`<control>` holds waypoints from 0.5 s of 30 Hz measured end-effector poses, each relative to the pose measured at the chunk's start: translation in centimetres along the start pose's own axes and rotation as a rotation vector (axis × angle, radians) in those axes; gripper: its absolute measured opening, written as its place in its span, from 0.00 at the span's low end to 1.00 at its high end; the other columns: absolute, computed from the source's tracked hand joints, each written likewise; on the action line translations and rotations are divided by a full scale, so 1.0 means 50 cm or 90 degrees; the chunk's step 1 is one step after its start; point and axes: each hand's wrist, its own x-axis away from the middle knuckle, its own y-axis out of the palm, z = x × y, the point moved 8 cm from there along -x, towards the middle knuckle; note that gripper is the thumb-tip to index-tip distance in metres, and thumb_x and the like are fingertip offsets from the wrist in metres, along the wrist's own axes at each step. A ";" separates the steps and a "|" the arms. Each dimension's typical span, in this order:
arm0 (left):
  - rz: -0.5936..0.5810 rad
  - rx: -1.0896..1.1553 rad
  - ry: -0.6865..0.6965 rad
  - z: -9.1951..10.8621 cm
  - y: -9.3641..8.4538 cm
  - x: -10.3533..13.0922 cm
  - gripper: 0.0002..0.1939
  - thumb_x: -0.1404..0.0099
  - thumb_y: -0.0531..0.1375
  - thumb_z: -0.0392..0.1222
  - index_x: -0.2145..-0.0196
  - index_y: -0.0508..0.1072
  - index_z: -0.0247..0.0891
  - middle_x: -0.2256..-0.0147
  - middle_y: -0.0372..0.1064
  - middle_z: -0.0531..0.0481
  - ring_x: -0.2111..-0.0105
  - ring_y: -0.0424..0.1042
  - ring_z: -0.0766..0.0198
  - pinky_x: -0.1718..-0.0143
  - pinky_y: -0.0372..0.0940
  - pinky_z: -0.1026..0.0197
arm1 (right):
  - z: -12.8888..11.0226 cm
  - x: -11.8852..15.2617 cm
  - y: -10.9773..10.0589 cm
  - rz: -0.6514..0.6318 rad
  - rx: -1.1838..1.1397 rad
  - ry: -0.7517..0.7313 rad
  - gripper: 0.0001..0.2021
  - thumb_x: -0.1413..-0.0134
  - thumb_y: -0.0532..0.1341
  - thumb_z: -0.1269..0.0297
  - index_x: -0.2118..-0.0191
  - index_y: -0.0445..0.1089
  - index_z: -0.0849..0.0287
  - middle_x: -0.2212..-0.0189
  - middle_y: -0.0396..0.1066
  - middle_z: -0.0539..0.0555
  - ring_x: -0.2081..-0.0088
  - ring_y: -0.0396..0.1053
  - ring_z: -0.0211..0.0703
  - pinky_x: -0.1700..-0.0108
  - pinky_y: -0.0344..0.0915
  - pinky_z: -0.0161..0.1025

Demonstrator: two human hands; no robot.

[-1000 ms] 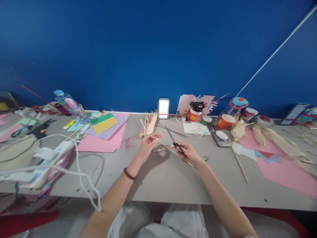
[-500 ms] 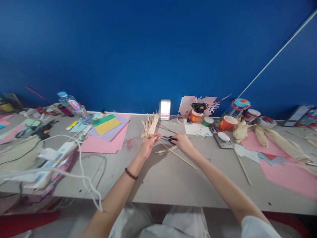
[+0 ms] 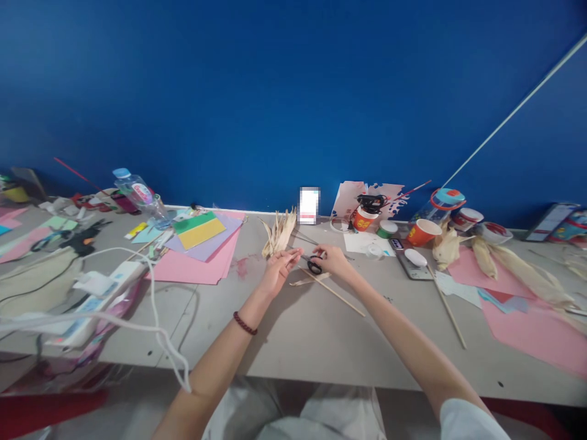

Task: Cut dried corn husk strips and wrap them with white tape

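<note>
My right hand (image 3: 334, 260) has its fingers at the black-handled scissors (image 3: 314, 266), one handle loop showing in front of the fingertips. The blades point left, close to my left hand (image 3: 280, 267), and are partly blurred. Thumb and fingers of that left hand are pinched together; whatever they hold is too small to make out. Just behind it lies a bundle of dried corn husks (image 3: 279, 232), fanned toward the wall. Below the scissors are a thin wooden stick (image 3: 339, 296) and a loose strip of husk (image 3: 308, 280) on the grey table (image 3: 316, 342).
Coloured paper sheets (image 3: 188, 269) and a power strip (image 3: 96, 305) with white cables (image 3: 153, 299) lie left. A phone (image 3: 309, 205) leans on the blue wall. To the right are paper cups (image 3: 424, 232), a tape roll (image 3: 373, 250), another stick (image 3: 447, 308) and more husks (image 3: 527, 266).
The scissors have turned, so a handle loop now shows lower, and my right fingers sit higher around them. My left hand stays pinched in nearly the same place. The view has shifted slightly.
</note>
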 end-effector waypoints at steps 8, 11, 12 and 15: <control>-0.016 0.006 -0.006 0.006 0.011 0.006 0.08 0.47 0.63 0.39 0.77 0.67 0.34 0.58 0.74 0.43 0.51 0.69 0.57 0.44 0.58 0.54 | -0.091 0.007 -0.017 -0.027 -0.299 -0.112 0.12 0.50 0.58 0.61 0.61 0.71 0.58 0.61 0.72 0.54 0.63 0.67 0.39 0.65 0.62 0.34; 0.006 -0.025 0.010 0.006 0.005 0.005 0.09 0.48 0.64 0.40 0.78 0.68 0.34 0.59 0.74 0.44 0.53 0.70 0.57 0.45 0.59 0.54 | -0.096 0.009 -0.013 -0.036 -0.326 -0.134 0.11 0.50 0.59 0.60 0.61 0.71 0.57 0.60 0.71 0.53 0.61 0.67 0.40 0.65 0.62 0.34; 0.008 -0.043 0.016 0.005 0.005 0.006 0.09 0.48 0.64 0.40 0.78 0.68 0.35 0.59 0.74 0.45 0.53 0.71 0.58 0.45 0.59 0.54 | -0.098 0.011 -0.014 -0.028 -0.318 -0.147 0.10 0.50 0.59 0.60 0.62 0.72 0.56 0.60 0.71 0.53 0.61 0.67 0.40 0.65 0.62 0.34; -0.007 -0.083 0.023 0.001 0.010 0.008 0.09 0.49 0.65 0.40 0.79 0.69 0.35 0.58 0.74 0.46 0.55 0.71 0.58 0.45 0.59 0.53 | -0.100 0.015 -0.015 0.013 -0.301 -0.168 0.08 0.51 0.60 0.60 0.69 0.73 0.57 0.65 0.71 0.53 0.63 0.67 0.40 0.65 0.61 0.35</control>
